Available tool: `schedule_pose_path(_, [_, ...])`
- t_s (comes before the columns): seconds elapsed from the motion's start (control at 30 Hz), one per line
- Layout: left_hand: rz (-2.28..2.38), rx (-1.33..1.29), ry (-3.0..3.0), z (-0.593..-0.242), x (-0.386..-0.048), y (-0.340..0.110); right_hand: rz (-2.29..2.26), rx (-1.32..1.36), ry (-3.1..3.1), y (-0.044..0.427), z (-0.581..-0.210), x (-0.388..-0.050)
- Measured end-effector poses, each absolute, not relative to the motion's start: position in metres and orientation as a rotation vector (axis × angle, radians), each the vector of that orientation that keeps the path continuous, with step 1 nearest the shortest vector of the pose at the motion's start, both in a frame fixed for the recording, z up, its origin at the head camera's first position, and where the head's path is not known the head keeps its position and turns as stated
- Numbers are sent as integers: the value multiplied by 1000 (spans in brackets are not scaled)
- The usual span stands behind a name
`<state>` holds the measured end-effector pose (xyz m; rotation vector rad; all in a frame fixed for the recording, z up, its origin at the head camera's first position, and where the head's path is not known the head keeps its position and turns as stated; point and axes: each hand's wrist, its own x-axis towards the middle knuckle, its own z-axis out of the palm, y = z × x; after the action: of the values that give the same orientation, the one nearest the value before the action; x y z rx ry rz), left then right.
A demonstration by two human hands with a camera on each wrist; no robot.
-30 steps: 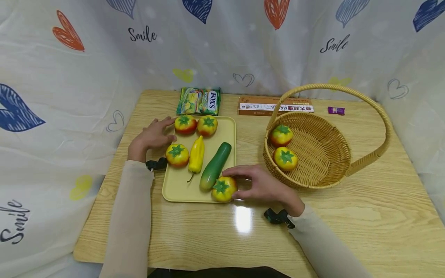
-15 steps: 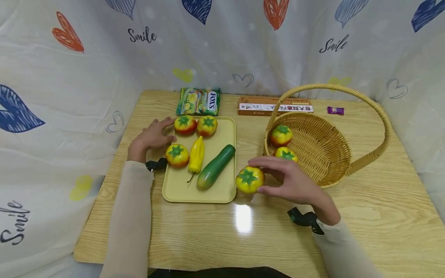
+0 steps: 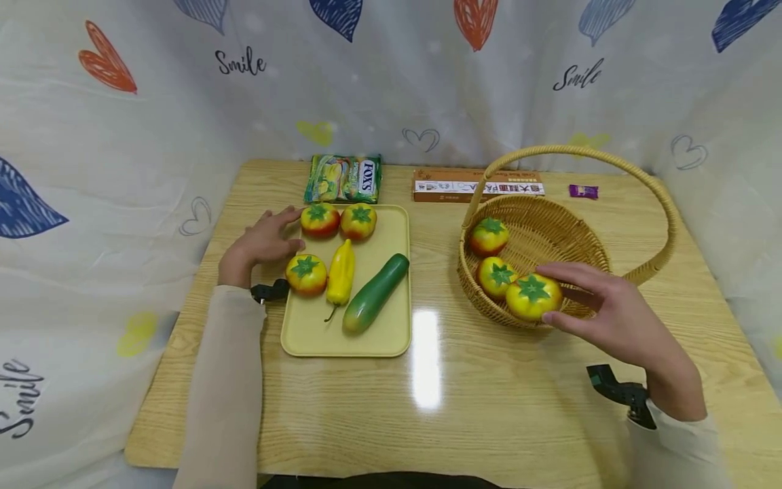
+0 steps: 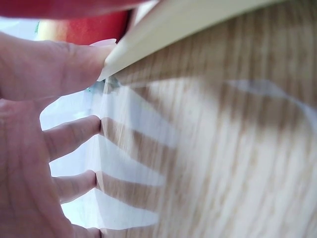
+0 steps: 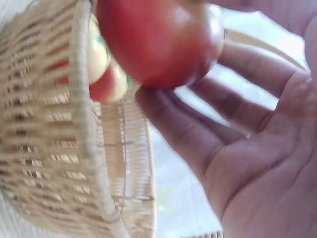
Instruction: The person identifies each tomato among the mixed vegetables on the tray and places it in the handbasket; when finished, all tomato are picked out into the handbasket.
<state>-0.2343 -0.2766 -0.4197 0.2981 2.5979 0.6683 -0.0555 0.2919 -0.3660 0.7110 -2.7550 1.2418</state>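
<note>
Your left grip [image 3: 263,241] is spread wide, its thumb against the edge of the tray [image 3: 342,343]. To its right on that tray lie three tomatoes [image 3: 307,275], a yellow pepper [image 3: 341,272] and, farther off, a cucumber [image 3: 376,293]. Next comes the basket [image 3: 550,221], with two tomatoes inside, left of your right grip [image 3: 617,316]. That one pinches the held tomato [image 3: 534,297] between thumb and fingers, above the near rim. The step in hand looks like placing it in; the next move likely calls for clearing rim and neighbour, lowering it, then loosening your fingers.
</note>
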Motion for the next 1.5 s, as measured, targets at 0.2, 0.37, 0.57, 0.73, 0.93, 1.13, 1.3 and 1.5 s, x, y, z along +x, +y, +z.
schedule_pose_path(0.2, [669,293,2601,-420,-234,-278,1169,648,-2847,299,-374,-61])
schedule_pose_path(0.37, [679,297,2598,-420,-233,-278,1219,630,-2913,292,-383,-69])
schedule_pose_path(0.57, [682,297,2600,-417,-233,-275,1253,586,-2946,280,-392,-80])
schedule_pose_path(0.73, [682,289,2596,-416,-233,-275,1264,579,-2941,269,-398,-91])
schedule_pose_path(0.93, [683,285,2593,-415,-232,-275,1195,572,-2926,260,-407,-102])
schedule_pose_path(1.13, [678,283,2599,-417,-233,-274,1192,494,-2920,265,-404,-100])
schedule_pose_path(1.3, [687,286,2598,-416,-233,-274,1222,439,-2879,264,-400,-99])
schedule_pose_path(1.5, [693,294,2602,-417,-232,-274,1282,517,-2762,238,-391,-105])
